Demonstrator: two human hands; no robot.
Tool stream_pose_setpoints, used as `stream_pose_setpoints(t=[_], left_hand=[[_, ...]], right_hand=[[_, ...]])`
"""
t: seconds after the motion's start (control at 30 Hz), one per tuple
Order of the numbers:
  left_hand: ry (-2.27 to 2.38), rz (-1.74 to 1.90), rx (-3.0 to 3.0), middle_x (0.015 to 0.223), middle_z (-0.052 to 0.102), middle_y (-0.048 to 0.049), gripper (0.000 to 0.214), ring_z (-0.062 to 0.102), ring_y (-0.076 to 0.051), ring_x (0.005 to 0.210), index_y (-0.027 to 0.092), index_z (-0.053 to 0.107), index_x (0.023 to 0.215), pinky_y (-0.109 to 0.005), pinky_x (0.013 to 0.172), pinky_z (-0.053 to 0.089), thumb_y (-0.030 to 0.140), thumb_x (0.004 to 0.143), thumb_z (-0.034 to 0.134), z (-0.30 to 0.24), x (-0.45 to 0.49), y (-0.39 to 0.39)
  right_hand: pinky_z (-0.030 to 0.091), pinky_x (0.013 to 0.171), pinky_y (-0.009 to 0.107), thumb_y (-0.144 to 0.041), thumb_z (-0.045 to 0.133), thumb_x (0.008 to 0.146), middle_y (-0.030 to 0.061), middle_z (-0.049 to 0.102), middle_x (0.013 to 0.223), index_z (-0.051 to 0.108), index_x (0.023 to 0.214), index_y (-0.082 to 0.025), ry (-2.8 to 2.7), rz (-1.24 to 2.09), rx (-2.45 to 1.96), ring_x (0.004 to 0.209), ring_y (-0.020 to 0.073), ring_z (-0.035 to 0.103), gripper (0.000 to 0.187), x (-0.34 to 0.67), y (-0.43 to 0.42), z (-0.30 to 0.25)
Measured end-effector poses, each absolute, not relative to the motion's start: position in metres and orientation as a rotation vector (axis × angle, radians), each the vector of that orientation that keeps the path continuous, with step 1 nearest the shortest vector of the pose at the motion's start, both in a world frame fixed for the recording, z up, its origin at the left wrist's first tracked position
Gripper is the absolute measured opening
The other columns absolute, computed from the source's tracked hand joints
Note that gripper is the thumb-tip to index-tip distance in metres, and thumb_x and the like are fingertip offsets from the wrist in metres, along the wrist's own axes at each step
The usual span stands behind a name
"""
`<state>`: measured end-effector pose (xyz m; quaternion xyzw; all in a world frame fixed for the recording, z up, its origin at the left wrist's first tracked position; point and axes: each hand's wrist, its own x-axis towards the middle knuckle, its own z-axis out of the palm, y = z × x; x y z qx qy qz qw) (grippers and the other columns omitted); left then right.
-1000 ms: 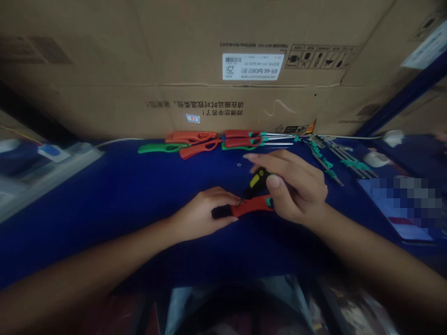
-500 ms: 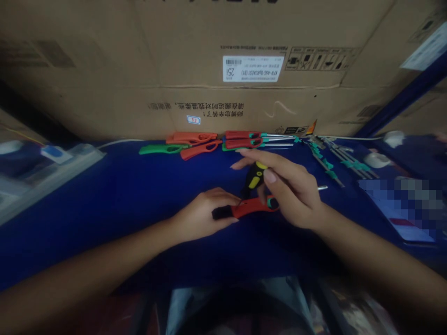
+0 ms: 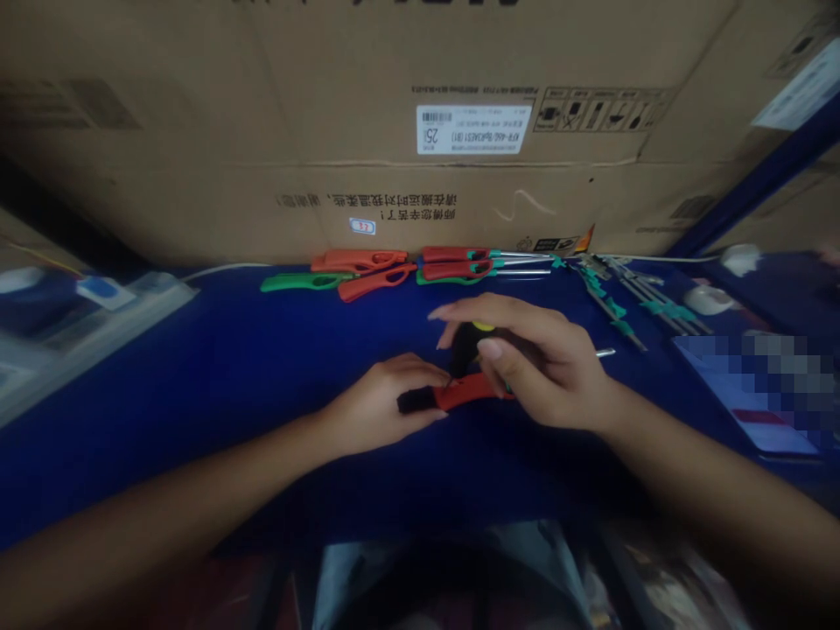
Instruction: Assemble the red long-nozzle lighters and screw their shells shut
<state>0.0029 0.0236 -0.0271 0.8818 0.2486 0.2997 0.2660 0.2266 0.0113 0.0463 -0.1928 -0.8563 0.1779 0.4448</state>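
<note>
My left hand [image 3: 384, 404] lies on the blue table [image 3: 216, 367], fingers closed on the black end of a red gas lighter [image 3: 459, 392] and pinning it flat. My right hand [image 3: 535, 359] curls round a black and yellow screwdriver [image 3: 467, 343], its tip down at the lighter's red body. The lighter's metal nozzle [image 3: 605, 353] sticks out to the right past my right hand.
A row of red and green lighter bodies [image 3: 367, 267] lies at the table's back edge, with several metal nozzle tubes [image 3: 630, 293] at the back right. A big cardboard box [image 3: 420, 131] walls off the back. A clear plastic tray [image 3: 79, 319] sits at the left.
My right hand has rolled over the screwdriver, now covering most of its handle and the lighter's green end. My left hand and the lighter have stayed put.
</note>
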Motion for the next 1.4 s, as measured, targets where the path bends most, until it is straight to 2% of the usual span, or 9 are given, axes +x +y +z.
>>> stream_pose_setpoints(t=[0.17,0.3,0.37,0.47,0.57,0.77,0.93,1.17,1.4], left_hand=[[0.664,0.815,2.369,0.112,0.074,-0.0076,0.027,0.068,-0.022,0.106,0.019,0.07,0.112,-0.038,0.096,0.055,0.025,0.085,0.075,-0.026,0.003,0.023],[0.653,0.821,2.359,0.109,0.074,-0.007,0.025,0.069,-0.021,0.103,0.02,0.07,0.11,-0.037,0.095,0.056,0.024,0.086,0.074,-0.025,0.003,0.023],[0.657,0.814,2.365,0.11,0.074,-0.0072,0.025,0.069,-0.021,0.105,0.019,0.07,0.11,-0.037,0.096,0.055,0.024,0.086,0.074,-0.025,0.003,0.023],[0.671,0.806,2.373,0.114,0.074,-0.0084,0.027,0.068,-0.023,0.11,0.019,0.07,0.111,-0.038,0.098,0.055,0.025,0.085,0.075,-0.026,0.003,0.023],[0.654,0.807,2.368,0.113,0.074,-0.0082,0.028,0.068,-0.022,0.107,0.019,0.069,0.113,-0.036,0.096,0.055,0.025,0.086,0.074,-0.026,0.003,0.024],[0.647,0.801,2.352,0.109,0.074,-0.0077,0.027,0.068,-0.021,0.103,0.018,0.07,0.112,-0.038,0.096,0.055,0.024,0.086,0.074,-0.025,0.004,0.023],[0.664,0.785,2.34,0.113,0.074,-0.0074,0.028,0.067,-0.022,0.107,0.019,0.069,0.113,-0.041,0.099,0.054,0.025,0.086,0.074,-0.024,0.003,0.023],[0.643,0.797,2.358,0.108,0.074,-0.008,0.027,0.068,-0.021,0.103,0.019,0.07,0.112,-0.038,0.095,0.055,0.024,0.086,0.074,-0.023,0.003,0.023],[0.663,0.795,2.35,0.111,0.074,-0.0079,0.028,0.068,-0.022,0.106,0.019,0.07,0.113,-0.038,0.097,0.054,0.025,0.086,0.075,-0.024,0.003,0.023]], right_hand=[[0.057,0.07,0.03,-0.024,0.067,0.091,0.0079,0.074,0.095,0.068,0.117,-0.017,-2.023,0.034,-0.523,0.078,0.0177,0.067,0.027,0.226,0.011,0.041],[0.058,0.065,0.026,-0.018,0.043,0.102,0.0084,0.071,0.119,0.056,0.139,-0.021,-2.056,0.516,-0.556,0.07,0.0113,0.068,0.04,0.225,0.007,0.044],[0.057,0.06,0.024,-0.019,0.05,0.101,0.0056,0.073,0.111,0.059,0.136,-0.022,-2.025,0.638,-0.532,0.065,0.0097,0.067,0.037,0.224,0.007,0.045],[0.057,0.065,0.027,-0.02,0.071,0.089,0.0048,0.076,0.096,0.07,0.119,-0.021,-1.992,0.334,-0.511,0.074,0.0152,0.069,0.031,0.226,0.009,0.044],[0.056,0.066,0.028,-0.02,0.067,0.091,0.0055,0.076,0.091,0.07,0.121,-0.022,-1.988,0.039,-0.507,0.072,0.0159,0.067,0.03,0.228,0.01,0.041],[0.058,0.081,0.033,-0.015,0.048,0.099,0.0091,0.072,0.109,0.062,0.13,-0.017,-2.018,0.516,-0.5,0.095,0.0177,0.069,0.035,0.223,0.01,0.043],[0.053,0.063,0.03,-0.019,0.072,0.086,0.0067,0.074,0.093,0.073,0.108,-0.02,-1.858,0.229,-0.503,0.073,0.0162,0.062,0.023,0.22,0.015,0.035],[0.047,0.046,0.02,-0.024,0.042,0.104,0.0065,0.071,0.109,0.056,0.14,-0.025,-1.853,0.778,-0.572,0.048,0.0051,0.053,0.039,0.222,0.012,0.027],[0.057,0.065,0.029,-0.023,0.076,0.084,0.0065,0.077,0.097,0.073,0.113,-0.022,-1.868,0.092,-0.562,0.069,0.0158,0.066,0.029,0.224,0.016,0.035]])
